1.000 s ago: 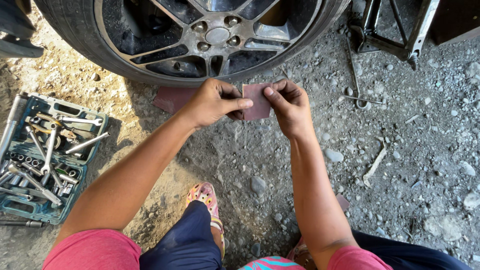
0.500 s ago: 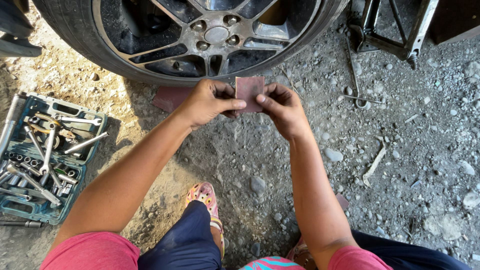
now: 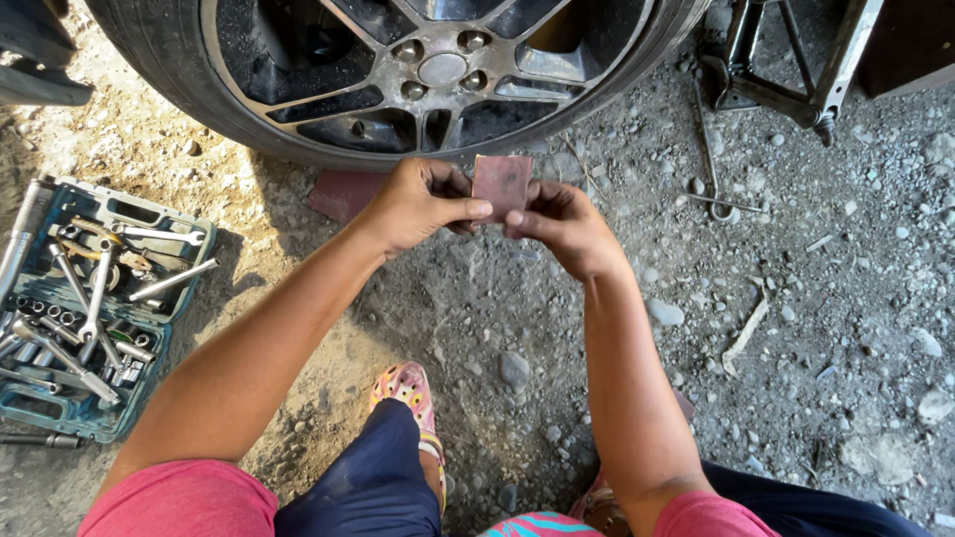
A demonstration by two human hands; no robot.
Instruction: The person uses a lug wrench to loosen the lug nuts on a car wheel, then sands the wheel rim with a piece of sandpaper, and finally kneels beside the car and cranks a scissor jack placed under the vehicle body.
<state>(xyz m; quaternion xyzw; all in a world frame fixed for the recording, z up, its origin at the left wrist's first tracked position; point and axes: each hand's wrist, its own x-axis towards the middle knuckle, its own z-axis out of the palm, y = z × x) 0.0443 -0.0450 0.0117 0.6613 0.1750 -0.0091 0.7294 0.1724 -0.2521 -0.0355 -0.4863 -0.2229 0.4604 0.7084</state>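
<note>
Left hand (image 3: 418,204) and right hand (image 3: 559,227), fingers pinching a small reddish-brown sheet (image 3: 500,184) from both sides, just below the wheel (image 3: 438,70). Second reddish sheet (image 3: 343,194) flat on gravel beneath the tyre. Toolbox (image 3: 85,308) open at left.

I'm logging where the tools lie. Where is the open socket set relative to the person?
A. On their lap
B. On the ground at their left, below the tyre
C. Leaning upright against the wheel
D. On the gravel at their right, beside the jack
B: the socket set lies open and flat on the ground at the left, below the tyre, while both hands, left hand and right hand, hold a brown sheet.
</note>
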